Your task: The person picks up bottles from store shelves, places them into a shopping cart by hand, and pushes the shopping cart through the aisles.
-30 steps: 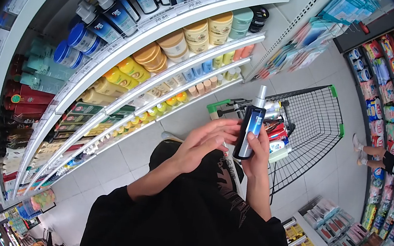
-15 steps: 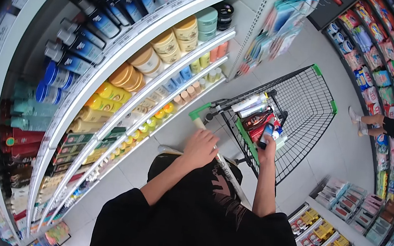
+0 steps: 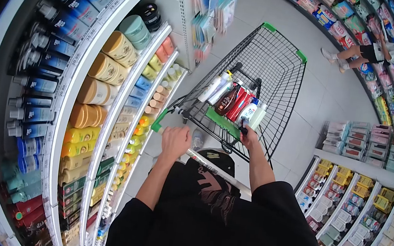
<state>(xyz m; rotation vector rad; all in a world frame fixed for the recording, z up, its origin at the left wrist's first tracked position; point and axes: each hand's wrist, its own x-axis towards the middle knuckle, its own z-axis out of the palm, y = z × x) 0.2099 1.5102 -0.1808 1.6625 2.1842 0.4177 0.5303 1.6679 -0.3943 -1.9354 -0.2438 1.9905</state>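
Note:
My left hand (image 3: 176,141) is wrapped round the left part of the cart's handle bar (image 3: 216,168). In my right hand (image 3: 249,138) there is a small dark object (image 3: 244,127), seen mostly edge-on, held just behind the bottles. The wire shopping cart (image 3: 279,91) has green corners. In its near end several bottles lie side by side: white ones (image 3: 211,88) at the left, a dark brown one (image 3: 227,98), a red one (image 3: 240,104) and a white and blue one (image 3: 249,110) at the right.
Shelves of bottles and tubs (image 3: 107,70) curve along the left. Packets hang on a rack (image 3: 205,16) ahead. A person (image 3: 387,53) is by the far right shelves (image 3: 336,29). Low shelves (image 3: 344,205) with small packages stand at the right.
The view has turned, so the cart and the person appear higher and further left. My left hand has closed more firmly round the handle. The dark object in my right hand is now tilted more edge-on.

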